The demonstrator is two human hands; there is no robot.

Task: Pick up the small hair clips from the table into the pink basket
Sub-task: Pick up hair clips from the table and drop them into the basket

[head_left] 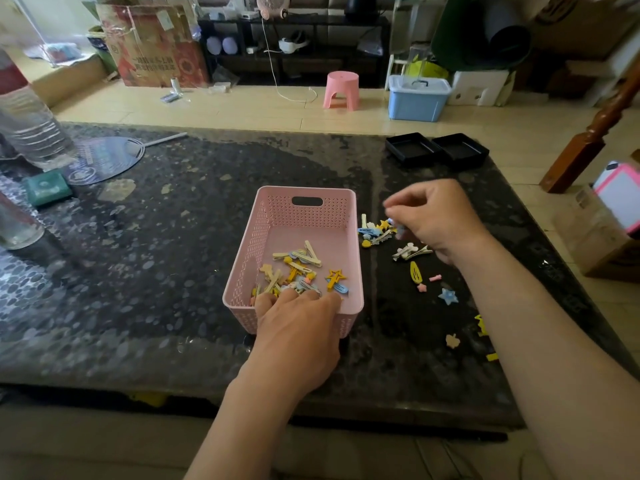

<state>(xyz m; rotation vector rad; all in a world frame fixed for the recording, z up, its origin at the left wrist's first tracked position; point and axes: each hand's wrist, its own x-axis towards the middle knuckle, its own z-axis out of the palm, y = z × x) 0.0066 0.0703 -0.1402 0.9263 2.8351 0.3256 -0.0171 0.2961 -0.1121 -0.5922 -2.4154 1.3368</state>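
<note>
A pink perforated basket (pixel 313 211) stands at the middle of the dark stone table (pixel 173 220). Several small coloured hair clips (pixel 301 268) lie inside it. My left hand (pixel 298 327) grips the basket's near rim, fingers curled over the edge. To the right of the basket, more clips (pixel 377 232) lie in a loose pile on the table. My right hand (pixel 433 216) hovers over that pile, blurred, fingers pinched on a small blue clip. A yellow clip (pixel 415 271), a blue star clip (pixel 448 296) and other small pieces are scattered nearer to me.
Two black trays (pixel 436 150) sit at the table's far right corner. A round hand fan (pixel 104 159), a green box (pixel 48 187) and clear plastic bottles (pixel 27 123) occupy the far left. The table's right edge runs close to my right forearm.
</note>
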